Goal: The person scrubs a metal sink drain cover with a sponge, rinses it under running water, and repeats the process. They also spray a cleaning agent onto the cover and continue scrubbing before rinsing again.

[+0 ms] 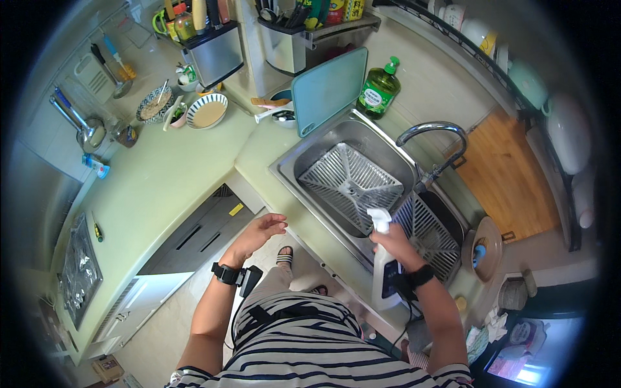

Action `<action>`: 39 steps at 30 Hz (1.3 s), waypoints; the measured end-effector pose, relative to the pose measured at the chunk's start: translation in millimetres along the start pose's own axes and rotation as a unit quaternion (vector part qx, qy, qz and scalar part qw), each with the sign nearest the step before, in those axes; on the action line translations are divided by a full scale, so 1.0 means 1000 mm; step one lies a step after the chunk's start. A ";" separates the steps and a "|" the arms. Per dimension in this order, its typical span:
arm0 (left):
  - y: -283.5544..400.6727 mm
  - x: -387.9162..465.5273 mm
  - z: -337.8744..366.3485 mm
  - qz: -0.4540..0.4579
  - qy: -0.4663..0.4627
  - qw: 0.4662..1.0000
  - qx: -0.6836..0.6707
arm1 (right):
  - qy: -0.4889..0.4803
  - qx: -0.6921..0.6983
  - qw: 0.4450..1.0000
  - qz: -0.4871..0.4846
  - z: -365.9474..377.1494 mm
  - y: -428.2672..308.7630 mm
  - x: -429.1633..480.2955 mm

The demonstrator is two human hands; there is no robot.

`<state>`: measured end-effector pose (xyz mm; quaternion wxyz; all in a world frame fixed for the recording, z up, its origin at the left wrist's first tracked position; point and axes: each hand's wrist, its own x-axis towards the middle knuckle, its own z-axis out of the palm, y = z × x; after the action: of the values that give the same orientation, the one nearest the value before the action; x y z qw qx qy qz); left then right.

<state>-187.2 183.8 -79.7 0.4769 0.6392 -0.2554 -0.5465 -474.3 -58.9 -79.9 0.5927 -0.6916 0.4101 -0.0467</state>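
Note:
My right hand (395, 245) grips a white spray bottle (384, 286) by its neck, below the trigger head, over the front edge of the sink. Nothing is in my left hand (264, 232), which hovers before the counter edge with its fingers loosely apart. A slotted metal filter panel (350, 186) lies in the left basin of the steel sink (286, 167). Another slotted panel (429, 237) rests at the right basin, partly covered by my right hand and forearm. Above the basins arches a chrome faucet (458, 138).
Behind the sink stand a blue cutting board (330, 94) and a green soap bottle (380, 92). A bowl of tan liquid (207, 111) sits on the left counter (184, 160). Farther left are a screwdriver (98, 230) and a plastic-covered panel (80, 271). A brown basin (490, 257) stands right of the sink.

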 end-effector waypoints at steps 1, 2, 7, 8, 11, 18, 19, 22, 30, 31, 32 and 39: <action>-0.001 0.002 0.001 0.000 -0.004 1.000 -0.003 | -0.005 0.000 1.000 0.018 -0.004 0.006 -0.011; -0.002 0.004 0.002 -0.001 -0.008 1.000 -0.006 | 0.000 0.021 0.999 0.034 -0.006 0.013 -0.022; -0.005 0.013 0.010 -0.006 -0.037 0.999 -0.007 | 0.034 -0.019 0.997 0.063 -0.010 0.048 -0.053; -0.006 0.015 0.013 -0.008 -0.040 0.999 -0.002 | 0.042 -0.019 0.996 0.071 -0.009 0.054 -0.055; -0.004 0.020 0.020 -0.010 -0.051 0.999 0.013 | 0.058 0.014 0.996 0.071 -0.006 0.065 -0.057; -0.001 0.021 0.031 -0.002 -0.063 0.998 0.032 | 0.163 -0.090 0.982 0.033 -0.008 0.059 -0.042; -0.002 0.019 0.032 -0.002 -0.062 0.998 0.026 | 0.172 -0.081 0.981 0.024 -0.011 0.057 -0.038; -0.006 0.012 0.032 -0.003 -0.053 0.998 0.013 | 0.202 -0.027 0.979 0.009 -0.020 0.051 -0.021; -0.012 0.005 0.024 -0.006 -0.035 0.999 -0.002 | 0.212 -0.053 0.976 0.008 -0.025 0.042 -0.003; -0.009 0.010 0.023 -0.014 -0.041 0.999 -0.008 | 0.198 -0.025 0.980 0.004 -0.021 0.039 -0.006; -0.007 0.016 0.024 -0.022 -0.048 0.998 -0.014 | 0.174 0.015 0.985 -0.004 -0.015 0.036 -0.008; 0.030 0.087 0.008 0.006 -0.107 0.994 0.009 | 0.061 -0.119 0.991 0.023 0.030 0.017 -0.004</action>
<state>-165.4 95.1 -92.5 0.4446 0.5799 -0.3136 -0.6063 -468.9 -31.8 -101.4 0.4808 -0.7436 0.4639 -0.0254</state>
